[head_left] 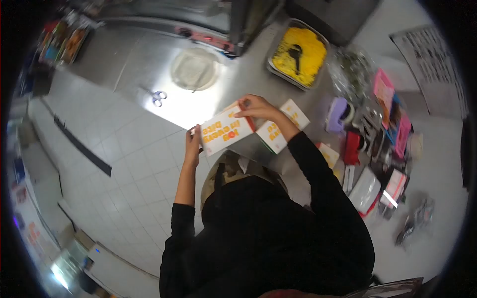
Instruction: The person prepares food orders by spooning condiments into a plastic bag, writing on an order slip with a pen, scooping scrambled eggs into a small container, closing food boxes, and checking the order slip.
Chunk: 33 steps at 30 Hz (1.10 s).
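A white cardboard food box (pixel 221 131) with orange and yellow lettering, "joy in every bite", is held between both my hands over the counter's front edge. My left hand (pixel 192 145) grips its left end, fingers closed on the edge. At the upper right corner, beside an orange side panel, my right hand (pixel 257 106) pinches the cardboard. Another box with the same print (pixel 272 137) lies on the counter beneath my right forearm, partly covered by it. Farther right a third printed piece (pixel 328 154) shows past my sleeve.
A metal tray (pixel 272 65) of yellow food with a black scoop (pixel 296 55) stands at the back. Scissors (pixel 158 99) and a round translucent lid-like item (pixel 195 69) lie to the left. Plastic bags (pixel 354 69), a purple tape dispenser (pixel 337 113) and pink baskets (pixel 403 135) crowd the right.
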Each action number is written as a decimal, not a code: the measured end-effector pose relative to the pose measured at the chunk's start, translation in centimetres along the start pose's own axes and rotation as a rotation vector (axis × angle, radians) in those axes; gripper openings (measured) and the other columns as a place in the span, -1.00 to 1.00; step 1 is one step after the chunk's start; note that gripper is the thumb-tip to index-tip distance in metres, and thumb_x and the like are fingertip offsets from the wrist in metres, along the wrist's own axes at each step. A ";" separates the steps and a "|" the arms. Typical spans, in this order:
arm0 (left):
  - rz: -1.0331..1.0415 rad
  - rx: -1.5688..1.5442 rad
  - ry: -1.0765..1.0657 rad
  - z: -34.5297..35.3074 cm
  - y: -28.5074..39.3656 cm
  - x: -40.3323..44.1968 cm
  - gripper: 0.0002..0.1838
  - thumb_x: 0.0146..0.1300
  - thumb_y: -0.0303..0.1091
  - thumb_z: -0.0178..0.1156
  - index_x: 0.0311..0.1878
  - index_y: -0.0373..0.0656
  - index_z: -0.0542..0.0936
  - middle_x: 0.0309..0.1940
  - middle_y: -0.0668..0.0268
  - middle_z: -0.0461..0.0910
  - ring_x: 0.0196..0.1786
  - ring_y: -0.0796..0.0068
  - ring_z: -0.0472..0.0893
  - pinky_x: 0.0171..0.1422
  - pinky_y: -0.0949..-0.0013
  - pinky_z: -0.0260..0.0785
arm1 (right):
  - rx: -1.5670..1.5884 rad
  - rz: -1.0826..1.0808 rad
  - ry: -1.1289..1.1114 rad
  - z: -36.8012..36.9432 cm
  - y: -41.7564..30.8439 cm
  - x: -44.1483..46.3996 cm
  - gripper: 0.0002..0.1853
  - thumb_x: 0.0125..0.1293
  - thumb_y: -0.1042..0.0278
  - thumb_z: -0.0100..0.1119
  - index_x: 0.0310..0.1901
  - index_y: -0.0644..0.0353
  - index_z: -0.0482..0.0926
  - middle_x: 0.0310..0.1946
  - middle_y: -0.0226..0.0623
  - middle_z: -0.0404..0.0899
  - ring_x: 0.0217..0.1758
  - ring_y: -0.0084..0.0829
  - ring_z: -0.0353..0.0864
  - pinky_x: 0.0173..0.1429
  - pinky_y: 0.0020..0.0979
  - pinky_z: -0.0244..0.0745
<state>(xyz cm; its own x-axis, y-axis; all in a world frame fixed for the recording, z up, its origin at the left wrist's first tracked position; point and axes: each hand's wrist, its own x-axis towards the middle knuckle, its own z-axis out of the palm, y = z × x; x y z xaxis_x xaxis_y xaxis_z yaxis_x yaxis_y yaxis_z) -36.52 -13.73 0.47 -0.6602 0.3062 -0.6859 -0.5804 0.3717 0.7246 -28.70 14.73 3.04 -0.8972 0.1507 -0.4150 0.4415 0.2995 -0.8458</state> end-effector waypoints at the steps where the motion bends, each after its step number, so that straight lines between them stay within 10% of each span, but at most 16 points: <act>1: 0.024 0.018 -0.035 0.1 -0.8 0.7 -0.12 0.21 0.37 -0.02 0.32 -0.20 0.19 0.20 0.03 0.32 0.21 0.19 0.38 0.17 -0.10 0.28 | 0.072 -0.028 -0.021 0.0 0.7 0.3 -0.46 -0.13 0.01 0.54 -0.19 0.19 0.59 -0.24 -0.36 0.56 -0.06 -0.47 0.52 0.03 -0.45 0.42; 3: -0.059 -0.028 0.042 1.4 -0.2 0.2 -0.30 0.33 0.25 -0.08 0.20 -0.22 0.34 0.03 0.15 0.48 0.13 0.33 0.46 0.18 0.29 0.32 | 0.073 -0.033 0.020 -0.5 0.2 -0.4 -0.47 -0.15 -0.09 0.51 -0.24 0.14 0.62 -0.19 -0.33 0.60 -0.07 -0.43 0.55 0.06 -0.45 0.40; 9: 0.023 -0.129 -0.095 2.5 0.6 -0.4 -0.23 0.27 0.31 -0.04 0.28 -0.15 0.22 0.14 0.18 0.41 0.14 0.31 0.47 0.11 0.26 0.38 | -0.178 0.070 -0.183 -0.1 2.2 2.1 -0.32 -0.13 -0.17 0.41 -0.12 0.30 0.60 -0.26 -0.12 0.65 -0.20 -0.28 0.64 -0.14 -0.37 0.51; 12: 0.087 -0.068 -0.107 2.1 -0.7 1.1 -0.23 0.32 0.28 -0.09 0.32 -0.21 0.18 0.22 0.15 0.34 0.26 0.30 0.37 0.30 0.25 0.23 | -0.125 -0.112 0.343 4.6 5.4 2.5 -0.39 -0.04 -0.01 0.31 0.04 0.15 0.56 -0.07 -0.02 0.49 0.07 -0.10 0.47 0.15 -0.26 0.40; 22: 0.242 0.031 -0.146 4.2 5.6 -6.2 -0.24 0.38 0.26 -0.23 0.31 -0.26 0.22 0.23 0.11 0.33 0.25 0.27 0.39 0.32 0.22 0.24 | 0.196 -0.384 0.631 3.3 -0.7 -8.0 -0.76 0.14 0.19 0.27 -0.33 0.18 0.51 -0.37 -0.22 0.44 -0.05 -0.25 0.45 -0.06 -0.25 0.44; 25: 0.270 -0.029 -0.144 7.7 7.4 -10.3 -0.32 0.38 0.23 -0.18 0.26 -0.20 0.26 0.16 0.16 0.40 0.18 0.33 0.45 0.23 0.29 0.34 | 0.842 -0.305 0.773 -0.4 -1.3 -15.9 -0.81 0.10 0.42 0.24 -0.25 0.20 0.49 -0.19 -0.22 0.52 -0.09 -0.31 0.50 -0.05 -0.35 0.43; 26: 0.300 -0.033 -0.116 8.8 7.5 -11.4 -0.35 0.38 0.21 -0.16 0.23 -0.19 0.29 0.13 0.18 0.42 0.15 0.35 0.48 0.20 0.31 0.36 | 0.697 -0.700 1.168 -1.1 3.7 -15.1 -0.80 0.12 0.48 0.19 -0.18 0.16 0.49 -0.16 -0.27 0.53 -0.08 -0.38 0.51 -0.04 -0.35 0.43; 29: 0.314 -0.066 -0.173 11.4 6.7 -14.0 -0.46 0.39 0.18 -0.14 0.10 -0.14 0.34 -0.02 0.24 0.49 0.02 0.41 0.54 0.12 0.35 0.41 | 0.206 0.125 1.653 -8.7 11.7 -24.4 -0.75 0.14 0.38 0.26 -0.14 0.19 0.50 -0.24 -0.22 0.52 -0.16 -0.24 0.51 -0.03 -0.28 0.42; 33: 0.304 -0.087 -0.118 16.8 5.6 -18.3 -0.53 0.41 0.14 -0.15 0.01 -0.10 0.35 -0.16 0.27 0.50 -0.13 0.50 0.57 -0.06 0.45 0.47 | 0.267 0.306 1.147 -11.4 20.4 -25.6 -0.77 0.20 0.29 0.27 -0.18 0.23 0.60 -0.23 -0.17 0.47 -0.22 -0.27 0.51 -0.07 -0.29 0.44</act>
<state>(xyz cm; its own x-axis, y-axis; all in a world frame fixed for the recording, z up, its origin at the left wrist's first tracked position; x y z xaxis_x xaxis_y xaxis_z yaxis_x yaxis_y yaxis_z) -19.68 -2.52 15.89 -0.7527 0.4928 -0.4367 -0.4072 0.1728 0.8968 3.35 27.70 0.24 -0.1723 0.9673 -0.1863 0.4991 -0.0774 -0.8631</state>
